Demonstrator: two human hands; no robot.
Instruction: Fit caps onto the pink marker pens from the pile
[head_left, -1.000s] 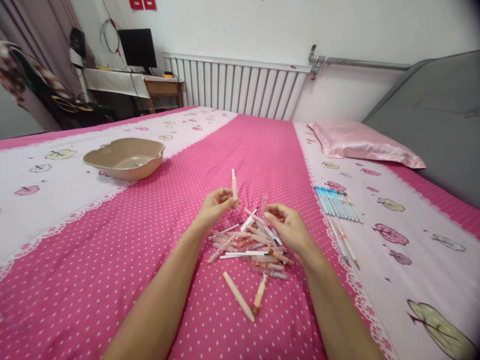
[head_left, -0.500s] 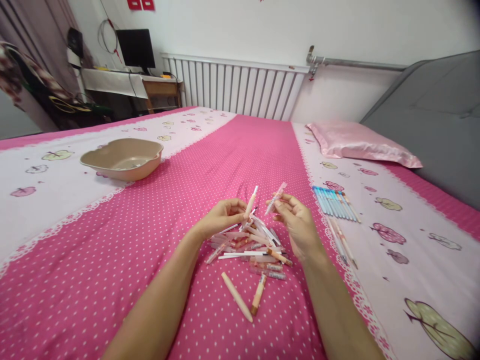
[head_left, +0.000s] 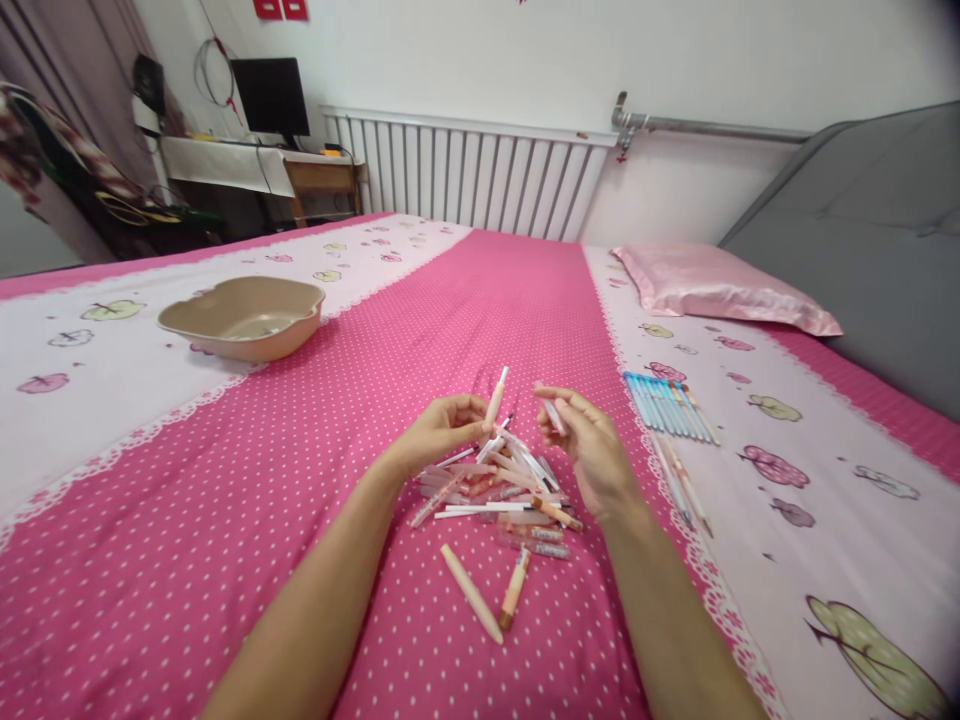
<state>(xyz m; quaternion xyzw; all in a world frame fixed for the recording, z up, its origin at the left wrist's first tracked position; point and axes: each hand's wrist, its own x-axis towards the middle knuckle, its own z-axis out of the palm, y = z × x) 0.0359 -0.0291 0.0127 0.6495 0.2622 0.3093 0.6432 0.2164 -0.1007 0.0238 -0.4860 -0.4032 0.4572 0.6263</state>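
Observation:
My left hand (head_left: 439,432) pinches a pale pink pen (head_left: 496,394), its tip pointing up and away. Just to its right, my right hand (head_left: 590,448) has its fingers curled around a short clear pen cap (head_left: 553,413). Both hands hover over a loose pile of pink and white pens (head_left: 501,490) on the pink dotted bedspread (head_left: 315,440). Two beige pens (head_left: 491,598) lie apart, nearer to me than the pile.
A row of blue pens (head_left: 670,404) lies on the pale strip to the right, with a few more pens (head_left: 679,478) below it. A beige bowl (head_left: 241,317) sits at the far left. A pink pillow (head_left: 720,287) and grey headboard (head_left: 870,240) stand to the right.
My left hand has lowered and tilted its pen toward the right. My right hand rose from the pile with a small piece, then turned it down into its curled fingers.

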